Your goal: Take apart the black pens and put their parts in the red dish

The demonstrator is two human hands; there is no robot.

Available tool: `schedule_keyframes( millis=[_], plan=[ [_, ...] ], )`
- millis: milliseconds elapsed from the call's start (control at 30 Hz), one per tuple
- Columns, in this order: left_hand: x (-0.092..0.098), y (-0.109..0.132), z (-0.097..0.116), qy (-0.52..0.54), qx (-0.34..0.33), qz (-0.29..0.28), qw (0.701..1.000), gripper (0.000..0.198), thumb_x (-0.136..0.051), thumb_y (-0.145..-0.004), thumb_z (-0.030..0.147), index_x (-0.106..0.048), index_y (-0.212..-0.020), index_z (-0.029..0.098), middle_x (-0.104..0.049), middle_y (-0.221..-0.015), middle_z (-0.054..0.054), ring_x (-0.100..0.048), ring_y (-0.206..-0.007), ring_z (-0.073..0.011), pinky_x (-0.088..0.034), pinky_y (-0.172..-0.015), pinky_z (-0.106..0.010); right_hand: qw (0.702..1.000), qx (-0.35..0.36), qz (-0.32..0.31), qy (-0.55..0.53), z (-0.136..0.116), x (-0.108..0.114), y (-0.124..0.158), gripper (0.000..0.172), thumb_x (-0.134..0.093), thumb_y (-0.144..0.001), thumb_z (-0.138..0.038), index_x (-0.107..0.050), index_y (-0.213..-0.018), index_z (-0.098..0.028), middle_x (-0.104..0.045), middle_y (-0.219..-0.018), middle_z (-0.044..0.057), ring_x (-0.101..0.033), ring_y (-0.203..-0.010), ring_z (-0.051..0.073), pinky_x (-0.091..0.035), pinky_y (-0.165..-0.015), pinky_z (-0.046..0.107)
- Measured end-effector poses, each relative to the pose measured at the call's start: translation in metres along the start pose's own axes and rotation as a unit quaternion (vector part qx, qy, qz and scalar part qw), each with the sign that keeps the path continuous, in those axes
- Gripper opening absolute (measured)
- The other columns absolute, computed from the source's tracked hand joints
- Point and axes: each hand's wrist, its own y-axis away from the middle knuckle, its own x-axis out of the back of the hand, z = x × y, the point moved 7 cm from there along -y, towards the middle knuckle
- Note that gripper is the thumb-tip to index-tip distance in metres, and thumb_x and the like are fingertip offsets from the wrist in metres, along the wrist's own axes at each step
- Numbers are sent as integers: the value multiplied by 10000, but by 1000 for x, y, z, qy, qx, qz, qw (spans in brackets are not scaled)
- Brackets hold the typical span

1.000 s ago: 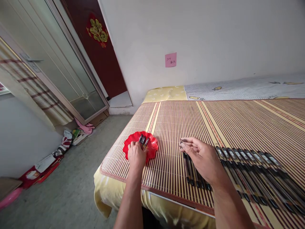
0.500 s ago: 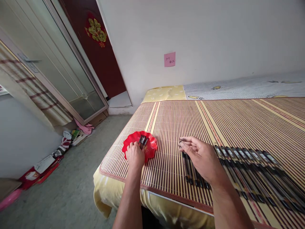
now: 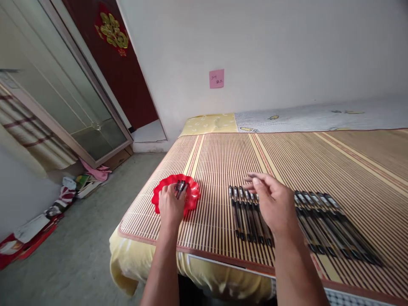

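Observation:
My left hand [image 3: 170,205] is over the scalloped red plate [image 3: 194,197], its fingers curled round a few small black pieces [image 3: 181,187] that look like pen caps. Fingertips on that side are partly hidden. Just above the row of pens, my right hand [image 3: 276,199] hovers with thumb and fingers slightly apart and nothing visible between them. Several black pens [image 3: 247,216] lie side by side under and left of it, their labelled upper ends pointing away from me. More pens [image 3: 331,225] continue the row to the right of my wrist.
A striped bamboo mat [image 3: 219,161] covers the bed, with yellow cloth [image 3: 153,259] hanging over the near edge. Folded bedding [image 3: 287,119] runs along the wall. A pink note [image 3: 216,79] is on the wall. A glass-panelled door [image 3: 79,93] and floor clutter [image 3: 63,191] are at left.
The view has turned slightly right. My right hand has lifted off the left part of the pen row, so more pen tops show there. My left hand stays at the plate.

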Motion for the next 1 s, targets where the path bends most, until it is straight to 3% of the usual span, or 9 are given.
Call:
schedule_keyframes(
  millis=[100,167,267,367,633,1000],
  plan=[
    [5,10,29,115,-50,28,992,245,-642,-944,279,-693,-1173,207,-703,-1208,-101,-640,-1169,-279,-503,-1031,-384,995,13,97,-30,-7,21,-1,272,-575,-981,-382,-718,-1084,-174,-759,-1051,118,-748,-839,212,-640,-796,402],
    [-1,24,54,175,-91,7,980,195,-650,-937,244,-701,-1121,203,-710,-1169,-92,-655,-1140,-259,-507,-1033,-372,991,16,122,-50,-10,26,-1,245,-599,-970,-364,-717,-1071,-175,-751,-1027,106,-740,-822,201,-646,-774,385],
    [-22,52,89,223,-128,-77,963,214,-672,-939,241,-697,-1143,180,-707,-1159,-95,-670,-1084,-240,-531,-982,-359,989,15,131,-66,-13,27,-1,219,-614,-958,-347,-714,-1042,-172,-746,-998,95,-728,-794,185,-646,-771,373],
    [-49,76,109,198,-119,-164,959,378,-715,-923,272,-657,-1276,150,-675,-1206,-124,-665,-1090,-263,-537,-949,-374,990,15,123,-74,-14,25,-1,213,-614,-960,-342,-713,-1034,-168,-747,-982,90,-723,-785,176,-640,-771,357],
    [-68,92,124,115,-132,-190,966,531,-709,-895,226,-549,-1392,129,-597,-1274,-175,-581,-1224,-332,-461,-1038,-427,988,27,120,-96,-14,30,-4,181,-624,-950,-298,-728,-1005,-160,-756,-974,85,-711,-739,149,-627,-719,324],
    [-74,94,124,105,-151,-181,966,560,-663,-835,141,-539,-1382,148,-589,-1232,-160,-571,-1185,-318,-438,-1020,-418,986,33,124,-103,-12,34,-6,190,-618,-952,-315,-725,-988,-162,-750,-996,84,-695,-712,133,-618,-710,318]
  ],
)
